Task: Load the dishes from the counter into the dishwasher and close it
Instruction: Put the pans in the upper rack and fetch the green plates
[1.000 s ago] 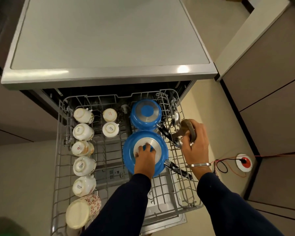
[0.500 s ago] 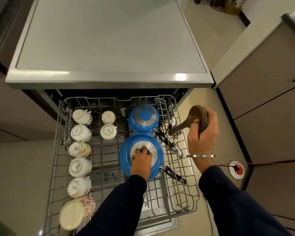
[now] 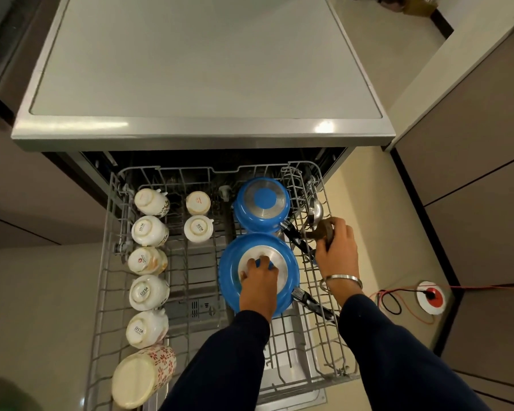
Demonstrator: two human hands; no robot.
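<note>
Your left hand rests fingers-down on the upturned base of the larger blue pan in the dishwasher rack, while your right hand grips a brown wooden ladle over the rack's right edge, beside a steel ladle.

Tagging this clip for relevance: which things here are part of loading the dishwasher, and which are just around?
Job: rack; near blue pan under left hand; far blue pan; wooden spoon in right hand; steel ladle; upturned cups.
Around: floor socket; red cable.
</note>
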